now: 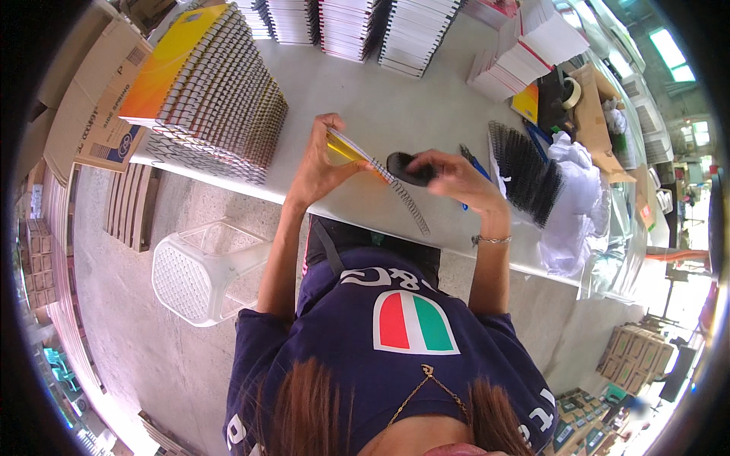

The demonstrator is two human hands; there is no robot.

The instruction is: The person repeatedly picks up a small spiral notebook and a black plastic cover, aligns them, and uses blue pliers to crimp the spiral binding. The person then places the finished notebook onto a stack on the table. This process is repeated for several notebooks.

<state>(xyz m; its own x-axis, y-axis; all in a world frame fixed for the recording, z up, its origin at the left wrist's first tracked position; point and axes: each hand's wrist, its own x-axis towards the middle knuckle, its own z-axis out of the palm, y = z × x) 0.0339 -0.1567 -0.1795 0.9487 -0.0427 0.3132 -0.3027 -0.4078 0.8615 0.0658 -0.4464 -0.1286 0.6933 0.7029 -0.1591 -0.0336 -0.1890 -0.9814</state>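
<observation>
My left hand (pixel 325 163) is closed round a yellow-covered notebook (pixel 344 149), its punched edge turned toward my right. A dark wire spiral coil (pixel 409 204) runs along that edge. Part of the coil sticks out past the notebook's near end, over the table's front edge. My right hand (pixel 458 179) grips a black rounded object (pixel 407 169), held against or very close to the coil where it leaves the notebook. The exact kind of this black object does not show.
A tall stack of spiral-bound notebooks (pixel 220 91) stands left on the table (pixel 365 95), with more stacks (pixel 418 34) at the back. Loose black coils (pixel 525 167), blue-handled pliers (pixel 475 161) and white crumpled wrapping (pixel 574 205) lie right. A white plastic stool (pixel 186 277) stands below left.
</observation>
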